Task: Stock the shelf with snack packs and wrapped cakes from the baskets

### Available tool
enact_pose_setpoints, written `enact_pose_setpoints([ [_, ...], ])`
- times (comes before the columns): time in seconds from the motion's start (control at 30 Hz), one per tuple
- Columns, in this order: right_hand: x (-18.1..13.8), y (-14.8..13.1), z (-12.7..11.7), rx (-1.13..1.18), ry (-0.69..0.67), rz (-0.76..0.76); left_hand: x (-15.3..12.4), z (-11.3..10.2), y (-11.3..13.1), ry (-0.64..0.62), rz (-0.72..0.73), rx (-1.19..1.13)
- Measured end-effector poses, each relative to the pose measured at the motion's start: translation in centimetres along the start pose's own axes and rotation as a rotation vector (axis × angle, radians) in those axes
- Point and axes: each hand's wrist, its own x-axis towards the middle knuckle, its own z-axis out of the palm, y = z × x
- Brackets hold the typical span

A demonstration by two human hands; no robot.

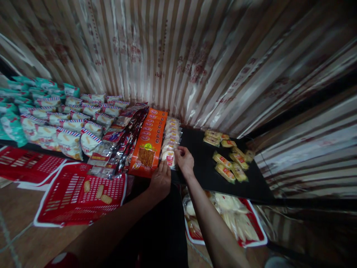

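A row of small clear-and-white snack packets (171,136) stands on the black shelf, the front one showing a red label. My left hand (161,181) has its fingertips closed on the lower front edge of that front packet; its thumb is hidden. At the packet's right edge, my right hand (185,160) is closed with thumb and forefinger pinched. Just left of the hands lie overlapping orange packets (147,143) with a picture of brown sticks on the front one. Several yellow-wrapped snacks (224,160) lie to the right of my right hand.
Dark red foil packets (129,128), white bags with striped tops (68,141) and green bags (13,126) crowd the shelf's left. Below are a red basket (69,197) holding a few tan pieces and another basket (264,238) of packages. Striped sheeting (156,56) hangs behind.
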Motion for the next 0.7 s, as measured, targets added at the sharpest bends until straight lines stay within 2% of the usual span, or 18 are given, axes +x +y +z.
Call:
enact_pose_setpoints([
  [0.23, 1.8, 0.1, -0.1, 0.054, -0.11, -0.147, 0.1, -0.5, -0.1, -0.06, 0.006, -0.014],
  [0.43, 3.4, 0.2, -0.3, 0.056, -0.232, -0.284, 0.0, -0.3, -0.1, -0.051, -0.005, -0.063],
  [0.53, 3.6, 0.1, 0.0, 0.011, -0.21, -0.285, 0.0, -0.3, -0.1, -0.05, -0.005, -0.059],
  [0.7, 2.9, -0.1, 0.8, -0.134, -0.074, -0.301, 0.0, -0.5, 0.0, -0.043, 0.003, -0.051],
])
